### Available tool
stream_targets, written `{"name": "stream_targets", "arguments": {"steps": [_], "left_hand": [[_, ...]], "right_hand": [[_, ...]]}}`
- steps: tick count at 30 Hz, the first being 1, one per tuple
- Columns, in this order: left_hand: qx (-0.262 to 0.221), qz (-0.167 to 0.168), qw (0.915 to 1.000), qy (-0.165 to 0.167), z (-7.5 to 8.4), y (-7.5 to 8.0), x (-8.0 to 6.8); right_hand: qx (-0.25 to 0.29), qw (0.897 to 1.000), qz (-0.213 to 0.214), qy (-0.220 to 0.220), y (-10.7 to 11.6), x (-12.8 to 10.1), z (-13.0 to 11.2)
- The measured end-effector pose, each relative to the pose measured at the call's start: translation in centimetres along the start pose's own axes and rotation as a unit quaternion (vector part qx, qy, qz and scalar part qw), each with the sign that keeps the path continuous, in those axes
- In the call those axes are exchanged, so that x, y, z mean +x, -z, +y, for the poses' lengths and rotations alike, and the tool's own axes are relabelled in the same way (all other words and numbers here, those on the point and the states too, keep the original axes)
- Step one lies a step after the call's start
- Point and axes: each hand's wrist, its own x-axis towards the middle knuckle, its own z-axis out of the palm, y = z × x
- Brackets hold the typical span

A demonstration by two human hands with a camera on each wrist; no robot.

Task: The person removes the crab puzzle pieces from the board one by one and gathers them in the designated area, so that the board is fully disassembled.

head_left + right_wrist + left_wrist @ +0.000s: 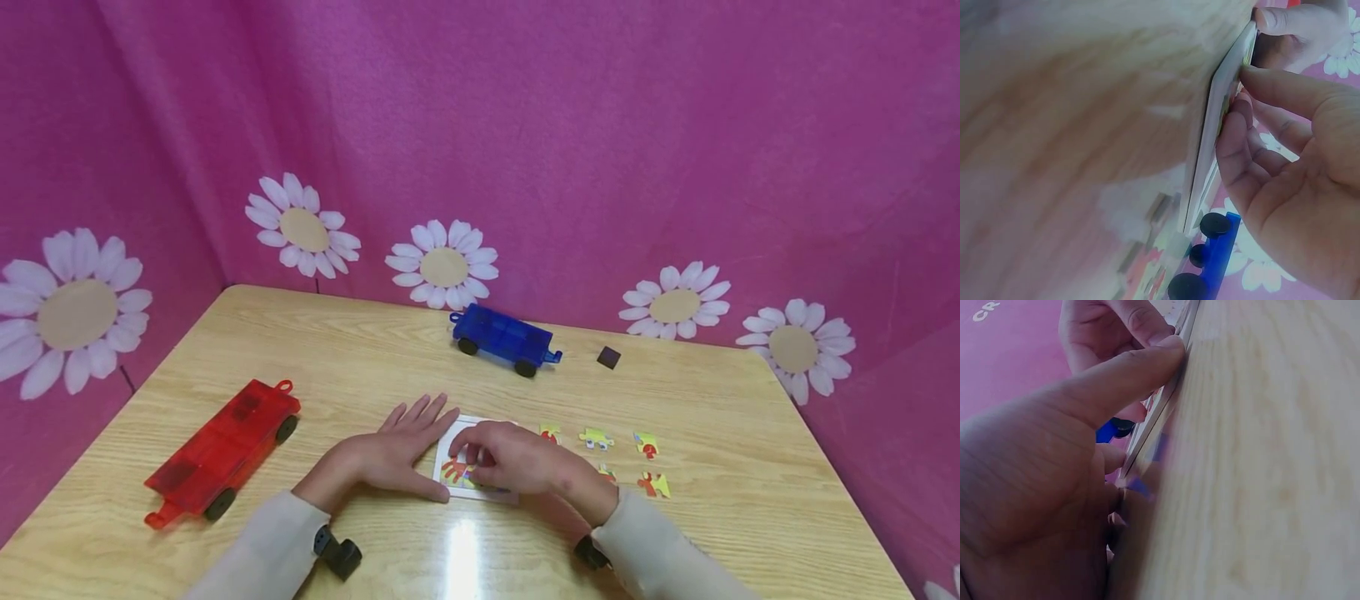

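A small jigsaw puzzle tray [477, 493] with a white border lies on the table between the two hands. Inside its lower left part is a yellow-and-red puzzle piece [453, 472]. My left hand [401, 450] lies with spread fingers along the tray's left edge, the thumb against the lower left corner. Over the tray is my right hand [513, 457], its fingers curled and its thumb and fingertips [1242, 103] pinching a puzzle piece at the tray's surface. That hand covers much of the tray's middle and right side.
Several loose yellow-and-red puzzle pieces [596, 439] lie right of the tray. A blue toy wagon [502, 335] stands behind it, with a dark square tile [609, 357] nearby. At the left is a red toy wagon [225, 446]. A pink flowered curtain [525, 150] borders the wooden table [360, 350].
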Motion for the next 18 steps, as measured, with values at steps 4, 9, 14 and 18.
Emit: {"name": "stream_targets", "arguments": {"steps": [4, 9, 14, 18], "left_hand": [[0.000, -0.002, 1.0000, -0.002, -0.11, -0.03, 0.03], [-0.001, -0.002, 1.0000, -0.002, -0.07, -0.04, 0.09], [0.001, -0.002, 1.0000, -0.002, -0.03, -0.07, 0.12], [0.000, -0.003, 1.0000, -0.002, 0.03, -0.05, 0.11]], "right_hand": [[-0.002, 1.000, 0.004, 0.004, -0.12, -0.09, -0.05], [-0.004, 1.000, 0.009, 0.002, -0.18, -0.08, -0.08], [-0.010, 1.000, 0.011, 0.000, -0.21, -0.05, -0.14], [-0.004, 1.000, 0.011, -0.001, -0.24, -0.03, -0.21]]}}
